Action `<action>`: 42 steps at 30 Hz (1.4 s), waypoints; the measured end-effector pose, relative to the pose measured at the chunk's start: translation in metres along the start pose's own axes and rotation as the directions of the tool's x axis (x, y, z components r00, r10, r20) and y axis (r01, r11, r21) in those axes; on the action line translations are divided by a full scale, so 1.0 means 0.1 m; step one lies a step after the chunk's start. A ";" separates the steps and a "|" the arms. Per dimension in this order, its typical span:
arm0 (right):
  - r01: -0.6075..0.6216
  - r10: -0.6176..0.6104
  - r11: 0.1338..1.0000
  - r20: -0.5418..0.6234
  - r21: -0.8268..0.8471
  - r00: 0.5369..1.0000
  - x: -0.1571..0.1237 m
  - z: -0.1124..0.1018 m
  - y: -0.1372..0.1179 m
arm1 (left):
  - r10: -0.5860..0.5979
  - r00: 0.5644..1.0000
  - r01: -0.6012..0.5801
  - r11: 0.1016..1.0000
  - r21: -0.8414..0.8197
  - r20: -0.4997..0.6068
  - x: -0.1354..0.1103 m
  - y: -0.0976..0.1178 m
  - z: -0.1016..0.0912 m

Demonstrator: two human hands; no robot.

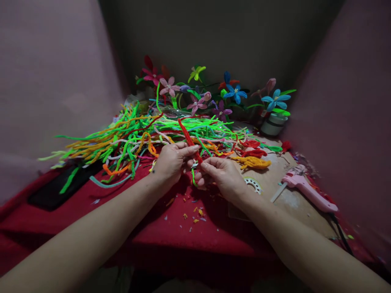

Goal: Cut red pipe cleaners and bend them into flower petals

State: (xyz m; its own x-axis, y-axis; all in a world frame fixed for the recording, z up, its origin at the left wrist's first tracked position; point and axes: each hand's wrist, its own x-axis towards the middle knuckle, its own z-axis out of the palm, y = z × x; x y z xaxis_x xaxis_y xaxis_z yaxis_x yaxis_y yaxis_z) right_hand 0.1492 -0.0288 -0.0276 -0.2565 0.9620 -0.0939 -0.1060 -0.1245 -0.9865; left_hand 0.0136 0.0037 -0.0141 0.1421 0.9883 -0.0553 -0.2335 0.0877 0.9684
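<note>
A red pipe cleaner (185, 133), bent or doubled into a narrow strip, slants up between my hands. My left hand (172, 162) pinches it partway along, thumb on top. With thumb and fingertips closed, my right hand (221, 175) grips its lower end. Both hands are close together over the red cloth (183, 232). Just behind them spreads a large heap of loose pipe cleaners (195, 126), mostly green, yellow, orange and white. Below the fingers a short green piece (193, 178) shows, partly hidden.
A pink glue gun (311, 193) lies on a cardboard sheet (291, 207) at right, beside yellow pipe-cleaner pieces (253, 162) and a white ring (253, 185). Pipe-cleaner flowers (235, 94) stand at the back. A black flat object (58, 189) lies left. Scraps (195, 213) dot the cloth.
</note>
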 end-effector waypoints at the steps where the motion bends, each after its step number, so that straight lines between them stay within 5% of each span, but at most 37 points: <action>1: 0.010 -0.011 0.999 0.027 0.039 1.000 0.01 -0.01 0.00 | -0.030 0.999 0.030 0.999 -0.043 0.015 0.01 -0.02 -0.02; 9: 0.008 -0.019 0.987 0.063 0.162 0.998 0.03 -0.03 0.02 | -0.073 0.986 0.093 0.987 -0.129 0.152 -0.02 -0.10 0.02; 18: -0.026 0.023 0.978 0.021 0.205 1.000 0.05 -0.03 0.06 | -0.032 0.987 0.048 0.994 -0.100 0.157 -0.05 -0.11 0.02; 27: -0.044 0.049 0.968 -0.015 0.249 0.999 0.07 -0.07 0.04 | 0.035 0.992 -0.064 0.967 0.246 0.122 -0.13 0.05 -0.02; 34: -0.020 0.012 0.968 0.032 0.250 0.999 0.08 -0.13 0.03 | 0.156 0.970 -0.208 0.931 0.300 0.188 -0.12 0.03 -0.06; 36: -0.015 0.002 0.969 0.056 0.245 0.998 0.08 -0.15 0.03 | 0.270 0.946 -0.322 0.861 0.393 0.182 -0.10 0.03 -0.08; 39: -0.010 -0.009 0.979 0.093 0.204 0.996 0.08 -0.16 0.02 | 0.468 0.842 -0.534 0.650 0.541 0.268 -0.07 0.04 -0.11; 42: -0.012 -0.012 0.984 0.128 0.179 0.992 0.07 -0.16 -0.02 | 0.519 0.765 -0.627 0.467 0.624 0.381 -0.06 0.11 -0.14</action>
State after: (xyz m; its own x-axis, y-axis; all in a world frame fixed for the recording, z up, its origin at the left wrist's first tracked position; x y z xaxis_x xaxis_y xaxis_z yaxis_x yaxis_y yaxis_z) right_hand 0.1632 -0.0177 -0.0288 -0.3765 0.9242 -0.0642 -0.2736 -0.1772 -0.9454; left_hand -0.0034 0.0009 -0.0061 0.3537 0.7542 0.5532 0.4018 -0.6566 0.6383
